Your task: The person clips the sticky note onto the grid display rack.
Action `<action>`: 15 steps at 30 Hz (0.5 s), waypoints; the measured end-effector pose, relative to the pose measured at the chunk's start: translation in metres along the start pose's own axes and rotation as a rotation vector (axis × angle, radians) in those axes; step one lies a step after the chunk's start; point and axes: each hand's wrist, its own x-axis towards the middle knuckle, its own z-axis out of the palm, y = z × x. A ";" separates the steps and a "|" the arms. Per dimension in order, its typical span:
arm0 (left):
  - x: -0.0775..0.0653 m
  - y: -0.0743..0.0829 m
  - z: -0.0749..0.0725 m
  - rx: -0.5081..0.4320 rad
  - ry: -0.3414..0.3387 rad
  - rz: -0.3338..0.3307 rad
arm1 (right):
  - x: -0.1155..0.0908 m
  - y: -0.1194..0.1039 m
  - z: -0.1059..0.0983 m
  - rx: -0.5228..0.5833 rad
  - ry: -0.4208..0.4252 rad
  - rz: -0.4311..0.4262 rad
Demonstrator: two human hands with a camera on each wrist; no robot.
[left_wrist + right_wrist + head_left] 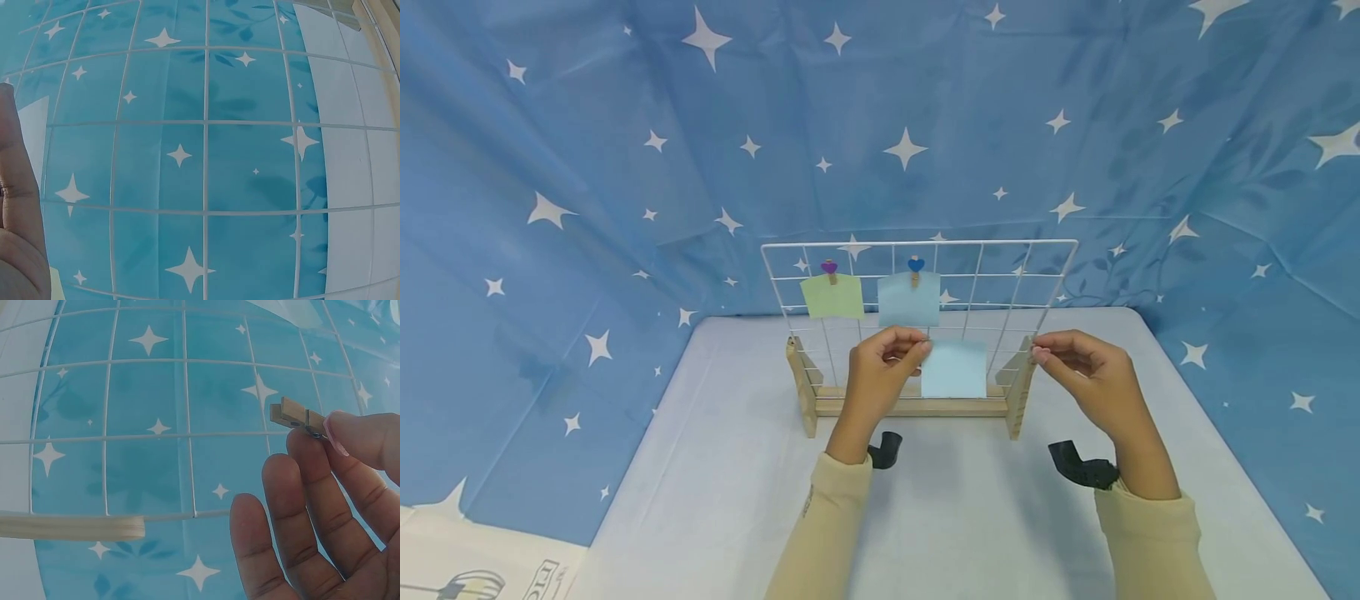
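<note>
My left hand (880, 367) pinches a light blue square of paper (957, 372) by its upper left corner, in front of a white wire grid (1000, 242). Only part of that hand (22, 219) shows at the left edge of the left wrist view. To the right, near the stand's right wooden side piece (1018, 387), is my right hand (1093, 379). Its thumb and forefinger pinch a small wooden clothespin (292, 414), seen clearly in the right wrist view, with the other fingers extended below.
A green paper (832, 297) hangs from the grid by a purple heart clothespin (829, 267). Beside it hangs another blue paper (908, 302) on a blue heart clothespin (916, 264). The wooden base (917, 408) stands on a white table (730, 467) before a starry blue cloth (850, 100).
</note>
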 end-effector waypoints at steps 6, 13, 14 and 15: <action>0.004 0.002 0.003 0.005 -0.028 0.013 | 0.003 -0.003 -0.002 0.005 0.004 -0.021; 0.010 0.003 0.008 0.017 -0.044 0.023 | 0.006 -0.009 -0.003 0.005 0.022 -0.015; 0.010 0.003 0.008 0.016 -0.045 0.024 | 0.006 -0.009 -0.004 0.002 0.025 -0.017; 0.011 0.004 0.009 0.018 -0.046 0.026 | 0.007 -0.010 -0.004 -0.002 0.028 -0.017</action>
